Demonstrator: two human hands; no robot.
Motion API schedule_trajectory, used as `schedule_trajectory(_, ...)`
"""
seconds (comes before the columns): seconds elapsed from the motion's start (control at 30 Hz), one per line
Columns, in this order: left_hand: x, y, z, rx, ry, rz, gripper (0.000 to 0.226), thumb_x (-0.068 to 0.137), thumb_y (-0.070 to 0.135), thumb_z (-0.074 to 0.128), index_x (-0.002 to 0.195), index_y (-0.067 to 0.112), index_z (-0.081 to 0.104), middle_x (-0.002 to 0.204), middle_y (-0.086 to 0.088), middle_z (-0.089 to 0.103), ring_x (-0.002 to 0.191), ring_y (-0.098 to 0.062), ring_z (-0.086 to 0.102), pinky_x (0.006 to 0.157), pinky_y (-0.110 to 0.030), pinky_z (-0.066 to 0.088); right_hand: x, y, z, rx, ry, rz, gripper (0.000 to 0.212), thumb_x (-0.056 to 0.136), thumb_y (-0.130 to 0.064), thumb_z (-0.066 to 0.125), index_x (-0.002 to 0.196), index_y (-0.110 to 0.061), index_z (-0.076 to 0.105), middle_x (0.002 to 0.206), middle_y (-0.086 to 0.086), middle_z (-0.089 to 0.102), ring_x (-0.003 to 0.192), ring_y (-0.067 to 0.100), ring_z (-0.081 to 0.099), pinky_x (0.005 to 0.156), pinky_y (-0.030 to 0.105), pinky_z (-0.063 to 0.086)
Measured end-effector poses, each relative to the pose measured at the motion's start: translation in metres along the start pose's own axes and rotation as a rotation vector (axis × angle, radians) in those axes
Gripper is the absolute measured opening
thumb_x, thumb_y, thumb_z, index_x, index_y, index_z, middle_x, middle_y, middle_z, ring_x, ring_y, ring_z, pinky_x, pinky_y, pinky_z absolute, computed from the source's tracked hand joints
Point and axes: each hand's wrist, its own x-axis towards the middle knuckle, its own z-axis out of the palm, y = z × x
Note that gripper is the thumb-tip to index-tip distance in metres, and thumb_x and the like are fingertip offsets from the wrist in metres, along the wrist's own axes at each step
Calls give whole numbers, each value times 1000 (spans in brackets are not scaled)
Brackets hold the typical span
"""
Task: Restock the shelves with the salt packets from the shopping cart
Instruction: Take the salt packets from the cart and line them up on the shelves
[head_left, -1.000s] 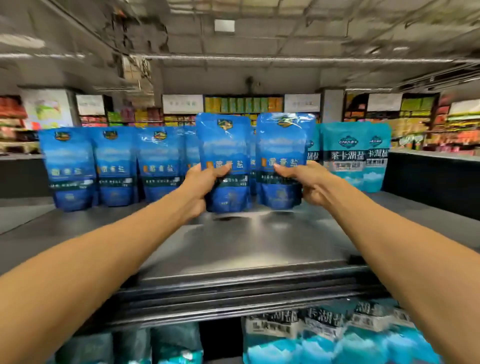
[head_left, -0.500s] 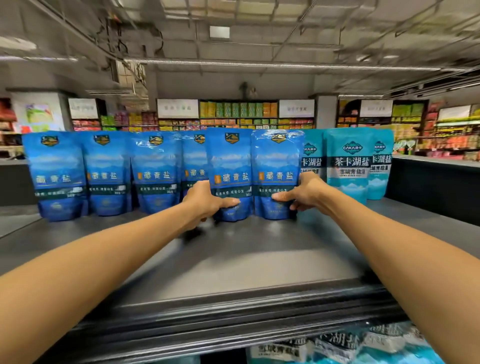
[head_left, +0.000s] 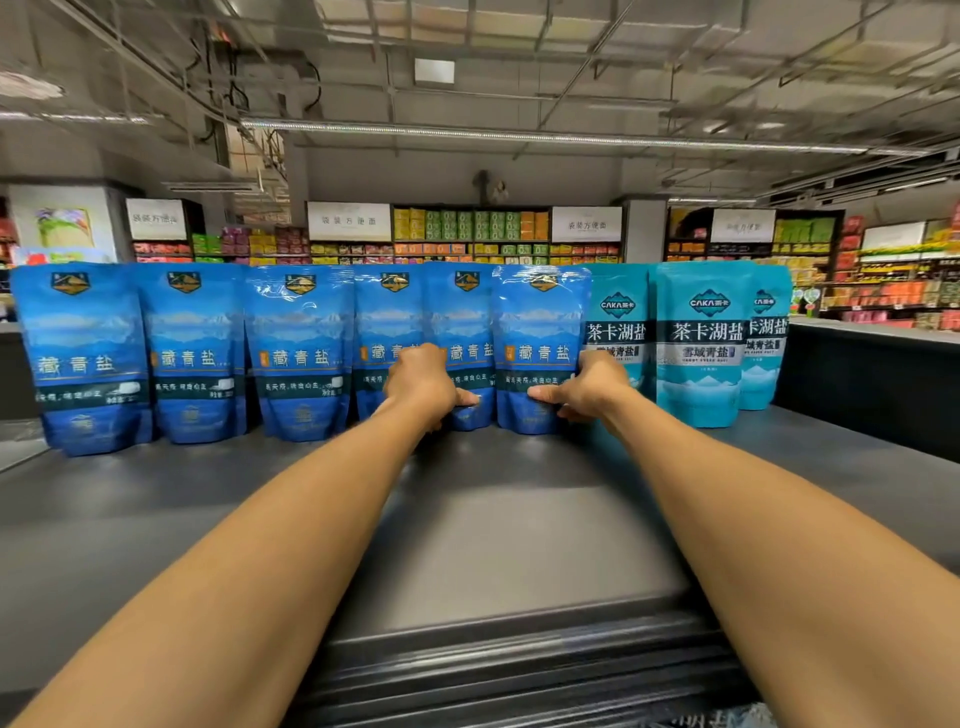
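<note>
Several blue salt packets stand upright in a row along the back of the dark top shelf (head_left: 493, 519). My left hand (head_left: 423, 384) grips the lower part of one blue packet (head_left: 467, 322) near the middle of the row. My right hand (head_left: 587, 389) grips the blue packet (head_left: 540, 322) beside it, thumb across its front. Both packets stand on the shelf, pushed close together in line with the others. Teal salt packets (head_left: 701, 343) stand to the right of them. The shopping cart is out of view.
The shelf's front lip (head_left: 519, 670) runs across the bottom. A black counter (head_left: 872, 384) rises at the right. Other aisles with coloured goods (head_left: 467, 228) fill the background beyond the row.
Both packets came down from a raised position onto the shelf and moved back into the row. My hands slid lower on them and the view tilted up.
</note>
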Motion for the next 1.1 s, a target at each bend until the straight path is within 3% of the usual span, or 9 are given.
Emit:
schedule_trajectory(0.13,1,7,-5,326,12,35,62,76,57,72,108,7,56,106,-10,63,99,-29,63,66,-36,44,7,5,9,-62,72,-32,49,69,-35,90,107,-13,68,105,8,73,93,30,71,88,40,58)
schedule_trajectory(0.27,2,2,-10,362,-77,-26,71,79,65,62,124,13,51,98,-7,71,71,-20,71,70,-33,53,13,6,16,-92,113,-55,59,67,-37,91,109,-6,65,108,15,72,100,33,69,90,43,56)
schedule_trajectory(0.4,3,-3,-5,388,-69,-44,76,79,70,57,132,16,49,91,-6,75,83,-22,72,79,-36,54,13,5,17,-122,157,-47,62,65,-39,91,107,-4,62,110,18,69,104,33,66,92,42,54)
schedule_trajectory(0.5,2,-3,-3,389,-53,-32,70,82,68,57,128,15,55,83,-4,74,79,-21,72,77,-36,55,11,6,18,-140,170,-42,61,69,-41,88,111,-5,61,120,16,65,112,33,60,94,38,52)
schedule_trajectory(0.6,-1,-6,-5,312,-65,-47,56,84,63,62,100,10,62,64,-2,72,63,-18,71,67,-31,54,6,3,17,-202,137,-37,59,77,-47,82,116,-6,64,122,16,65,115,33,58,91,35,49)
schedule_trajectory(0.7,-7,-10,-12,246,-54,-49,44,85,57,65,85,14,59,77,-5,72,74,-24,72,78,-39,59,-4,-6,10,-298,95,-42,60,84,-49,74,120,-2,61,126,16,62,119,35,56,94,38,49)
schedule_trajectory(0.87,-30,-17,-34,34,-60,-32,23,94,27,53,86,6,58,55,-8,70,50,-27,70,57,-40,62,-37,-16,-9,-296,68,-56,21,88,-27,65,83,-8,58,100,17,65,101,33,62,82,37,51)
schedule_trajectory(0.93,-45,-16,-42,-41,-58,-17,28,95,22,50,80,0,60,51,-10,68,43,-25,67,47,-33,59,-54,-16,-18,-235,85,-86,28,87,-23,62,65,-12,49,83,14,59,95,35,66,80,39,52)
schedule_trajectory(1.1,-90,16,-52,-424,-52,54,36,96,27,54,78,-2,66,71,-13,73,48,-16,61,37,-22,47,-108,-14,-54,123,78,-106,11,91,-21,61,84,-13,61,87,9,69,65,18,67,56,26,46)
